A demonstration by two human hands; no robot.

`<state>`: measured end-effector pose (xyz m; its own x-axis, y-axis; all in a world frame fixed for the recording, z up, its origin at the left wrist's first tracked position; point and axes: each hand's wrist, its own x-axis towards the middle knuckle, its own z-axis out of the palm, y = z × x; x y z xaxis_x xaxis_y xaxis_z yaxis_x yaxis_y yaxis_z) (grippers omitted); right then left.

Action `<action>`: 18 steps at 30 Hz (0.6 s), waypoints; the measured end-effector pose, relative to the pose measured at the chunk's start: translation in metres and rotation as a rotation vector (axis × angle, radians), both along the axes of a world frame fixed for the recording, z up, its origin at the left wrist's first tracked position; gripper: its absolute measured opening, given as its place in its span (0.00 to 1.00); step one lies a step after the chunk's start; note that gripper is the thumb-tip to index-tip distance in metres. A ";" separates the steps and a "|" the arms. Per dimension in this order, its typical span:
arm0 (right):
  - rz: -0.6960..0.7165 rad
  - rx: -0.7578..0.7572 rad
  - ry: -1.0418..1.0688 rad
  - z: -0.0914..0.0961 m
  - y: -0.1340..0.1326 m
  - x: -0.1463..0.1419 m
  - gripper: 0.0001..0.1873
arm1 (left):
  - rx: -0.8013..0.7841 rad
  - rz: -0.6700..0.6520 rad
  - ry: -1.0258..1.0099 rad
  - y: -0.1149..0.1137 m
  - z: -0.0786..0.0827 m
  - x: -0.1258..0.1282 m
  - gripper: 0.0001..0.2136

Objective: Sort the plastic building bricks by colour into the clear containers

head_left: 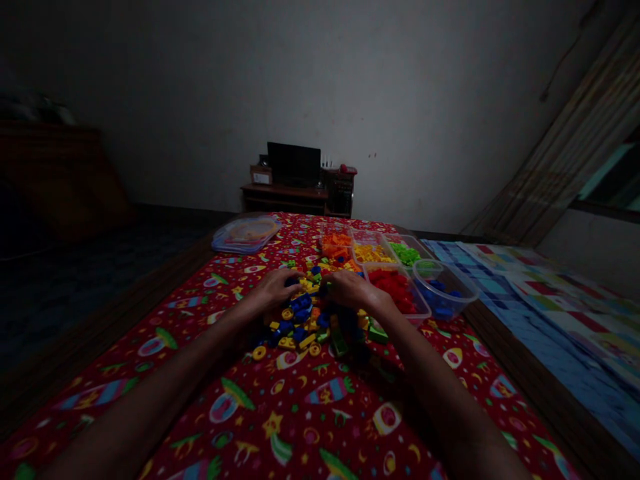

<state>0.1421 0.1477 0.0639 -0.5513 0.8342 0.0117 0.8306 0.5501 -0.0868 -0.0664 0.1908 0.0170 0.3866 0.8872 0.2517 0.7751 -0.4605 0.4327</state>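
A heap of small mixed-colour toy blocks (303, 323), blue, yellow, green and orange, lies on a red patterned cloth (300, 413). My left hand (274, 288) rests palm down on the heap's far left side, fingers curled into the pieces. On the heap's right side my right hand (353, 291) does the same. The fingertips of both hands nearly meet over the pile. The dim light hides whether either hand grips a block.
Clear tubs hold sorted blocks: orange (336, 244), yellow (370, 253), green (406, 253), red (397, 288), blue (443, 291). A stack of clear lids (245, 235) lies at the far left. A blue quilt (550, 313) spreads to the right. A desk with monitor (294, 165) stands behind.
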 end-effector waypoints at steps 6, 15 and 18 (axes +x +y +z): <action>0.023 -0.020 0.069 0.004 0.012 0.014 0.18 | -0.023 -0.060 -0.176 -0.001 0.005 -0.001 0.17; 0.034 -0.076 0.163 0.016 0.003 0.016 0.23 | 0.089 -0.193 -0.076 0.004 -0.008 0.001 0.13; -0.045 0.060 0.158 0.006 0.006 0.010 0.19 | 0.118 -0.141 -0.047 0.003 -0.006 0.003 0.09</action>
<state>0.1526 0.1533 0.0701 -0.5006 0.8533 0.1457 0.8333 0.5206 -0.1861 -0.0629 0.1934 0.0109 0.4903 0.7886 0.3711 0.6797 -0.6125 0.4035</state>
